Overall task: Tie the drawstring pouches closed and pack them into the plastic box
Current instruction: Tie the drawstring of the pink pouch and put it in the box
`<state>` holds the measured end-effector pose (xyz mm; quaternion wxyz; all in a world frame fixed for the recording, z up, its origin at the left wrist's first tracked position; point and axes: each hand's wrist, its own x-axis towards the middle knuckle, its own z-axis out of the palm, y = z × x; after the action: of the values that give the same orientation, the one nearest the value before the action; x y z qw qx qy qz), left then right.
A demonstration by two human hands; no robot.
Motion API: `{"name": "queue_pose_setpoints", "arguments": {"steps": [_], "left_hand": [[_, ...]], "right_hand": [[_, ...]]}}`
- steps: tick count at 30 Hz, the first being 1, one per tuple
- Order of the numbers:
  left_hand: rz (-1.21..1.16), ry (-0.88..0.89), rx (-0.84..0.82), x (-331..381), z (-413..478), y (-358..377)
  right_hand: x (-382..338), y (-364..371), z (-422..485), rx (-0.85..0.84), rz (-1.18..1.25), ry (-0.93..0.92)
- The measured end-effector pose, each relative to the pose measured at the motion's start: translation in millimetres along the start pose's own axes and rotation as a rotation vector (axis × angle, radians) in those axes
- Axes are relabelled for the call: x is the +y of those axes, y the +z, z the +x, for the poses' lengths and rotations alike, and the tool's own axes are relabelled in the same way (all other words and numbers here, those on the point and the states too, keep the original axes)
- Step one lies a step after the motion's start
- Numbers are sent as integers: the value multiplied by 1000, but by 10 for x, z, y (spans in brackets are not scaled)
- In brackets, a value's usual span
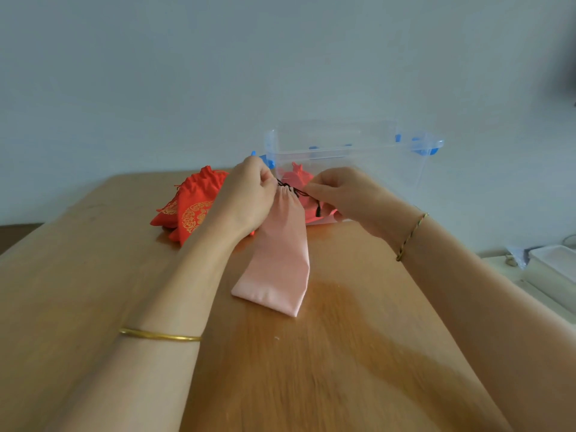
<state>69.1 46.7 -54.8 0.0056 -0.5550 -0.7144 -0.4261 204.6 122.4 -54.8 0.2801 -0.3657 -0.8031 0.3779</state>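
**Wooden table, pale wall: pink pouch at the tying stage**

Surface: wooden table point(343, 353) against a plain pale wall.

Item in hand: pink pouch point(277, 260), lying flat mid-table, its gathered neck pointing at the box point(405, 163). A dark cord point(296, 191) spans the neck.

Left hand point(246, 194): fingers curled, pinching the cord at the neck.

Right hand point(339, 194): fingertips pinching the cord's other end, just in front of the box.

Method: likely best to draw both ends apart evenly, keep the neck bunched, and seat the knot tight against the fabric before letting go.

Stock: red pouches point(190, 204) heaped left of the box; one packed pouch point(296, 177) visible inside it.

Markings: gold ornament on the red pouches; no writing, brand or label legible.
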Motion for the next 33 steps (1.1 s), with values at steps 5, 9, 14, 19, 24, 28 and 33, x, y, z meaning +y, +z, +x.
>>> {"name": "queue_pose_setpoints", "arguments": {"steps": [5,9,14,19,24,28,33], "left_hand": [[-55,-46,98,-13,28,-7],[-92,-69,163,-50,103,-12],[-248,-114,162,-79,316,-126],[-149,-180,189,-320,600,-263],[130,-249,126,-746,744,-187],[366,-309,49,-997,852,-179],[460,-353,-69,-1162,925,-141]], "right_hand": [[-141,22,-228,-205,-55,70],[-136,158,-255,-114,-16,6],[-244,-42,-29,25,-29,-121],[-505,-537,577,59,456,121],[-397,-609,1243,-182,297,547],[-254,-586,1581,-241,129,642],[-262,-383,1748,-369,-519,561]]}}
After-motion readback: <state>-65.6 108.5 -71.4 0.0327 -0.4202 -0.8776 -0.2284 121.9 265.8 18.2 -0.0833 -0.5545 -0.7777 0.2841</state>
